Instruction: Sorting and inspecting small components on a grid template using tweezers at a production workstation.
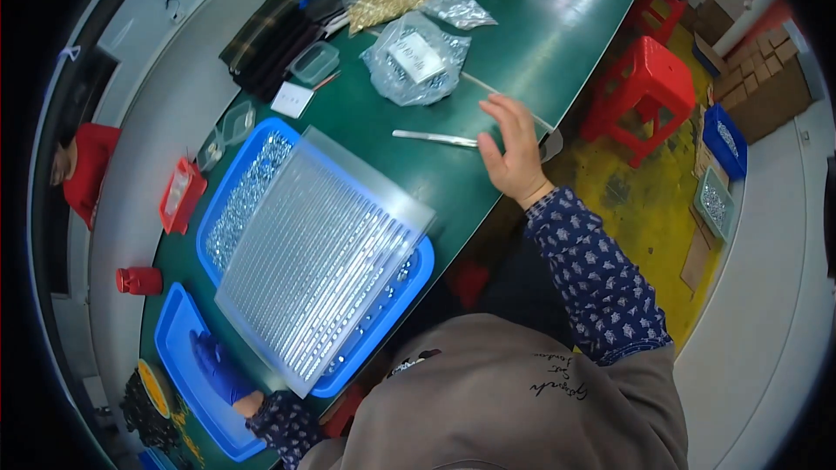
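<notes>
My right hand [517, 152] is bare and hovers over the right edge of the green table, fingers apart and holding nothing. Close to its thumb lie slim silver tweezers [431, 137]. My left hand [219, 367], in a blue glove, reaches into a shallow blue tray [167, 324] with its fingers stretched out; nothing shows in it. Between my hands a clear ridged plate [318, 252] with many parallel rows rests tilted across a larger blue tray [421, 274]. Small shiny metal pieces [250, 196] heap up at that tray's far end, and a few lie scattered along its near side.
Beyond the tweezers sit a clear bag [414, 65] of metal parts and a bag of gold pieces [390, 5]. Dark folded cloth [266, 48], a clear box [313, 63] and a red bin [182, 196] line the far side. Red stools [649, 83] stand on the right.
</notes>
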